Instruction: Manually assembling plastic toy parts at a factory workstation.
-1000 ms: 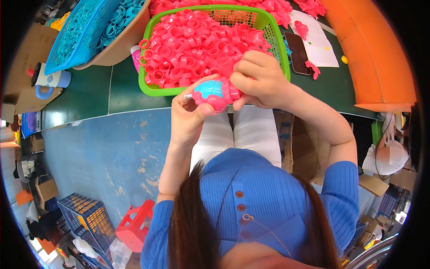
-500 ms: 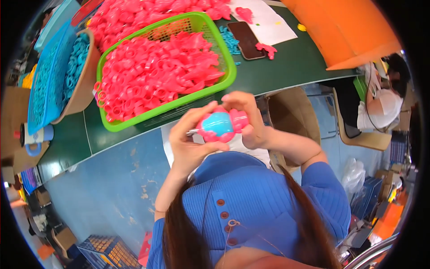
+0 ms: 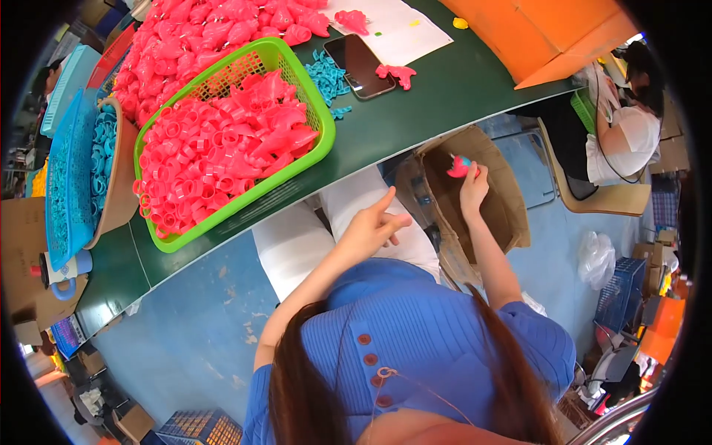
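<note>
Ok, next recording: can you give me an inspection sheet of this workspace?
Surface: dark green table, with a seam toward its left.
Job's things: pink-and-blue piece; green basket of pink parts; heap of pink pieces beyond it.
Clutter: phone, white paper, loose blue bits.
Hands: right hand holds the pink-and-blue piece, seen against the open cardboard box; left hand is empty, above the lap.
Cables: one thin dark line by a seated co-worker; cable or strap, cannot tell.
Surroundings: blue floor with worn patches; blue crate at right.
</note>
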A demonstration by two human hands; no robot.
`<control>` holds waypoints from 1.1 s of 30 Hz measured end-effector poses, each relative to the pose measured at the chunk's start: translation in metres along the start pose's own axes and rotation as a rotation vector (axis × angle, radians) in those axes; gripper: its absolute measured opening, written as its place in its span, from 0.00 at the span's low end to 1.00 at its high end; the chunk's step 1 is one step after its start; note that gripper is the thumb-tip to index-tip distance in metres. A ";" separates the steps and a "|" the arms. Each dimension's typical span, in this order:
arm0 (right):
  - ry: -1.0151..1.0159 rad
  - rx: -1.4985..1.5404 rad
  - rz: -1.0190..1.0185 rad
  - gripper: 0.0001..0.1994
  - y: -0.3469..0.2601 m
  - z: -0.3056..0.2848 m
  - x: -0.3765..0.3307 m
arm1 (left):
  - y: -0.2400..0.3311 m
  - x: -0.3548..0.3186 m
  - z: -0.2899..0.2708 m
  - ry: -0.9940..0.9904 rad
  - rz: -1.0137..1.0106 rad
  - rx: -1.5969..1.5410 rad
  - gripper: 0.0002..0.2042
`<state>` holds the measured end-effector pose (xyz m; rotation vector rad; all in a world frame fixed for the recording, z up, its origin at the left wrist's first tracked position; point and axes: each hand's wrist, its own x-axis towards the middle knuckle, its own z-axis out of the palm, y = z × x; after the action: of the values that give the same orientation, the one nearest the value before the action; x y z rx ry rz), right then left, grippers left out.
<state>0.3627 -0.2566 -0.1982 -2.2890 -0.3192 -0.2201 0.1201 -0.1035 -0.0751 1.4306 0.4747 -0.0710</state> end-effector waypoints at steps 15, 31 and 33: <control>-1.449 0.206 0.113 0.20 -0.099 -0.034 0.057 | 0.002 -0.184 -0.167 1.785 0.553 0.165 0.13; -0.961 0.715 -0.249 0.13 -0.289 0.047 -0.011 | 0.029 -0.183 -0.193 1.164 0.598 -0.411 0.18; -1.004 0.823 -0.135 0.13 -0.289 0.006 -0.012 | 0.051 -0.201 -0.158 1.105 0.646 -0.387 0.17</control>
<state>0.2653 -0.0660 -0.0035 -1.3886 -0.8737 0.8734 -0.0879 0.0091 0.0335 1.0718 0.8239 1.3152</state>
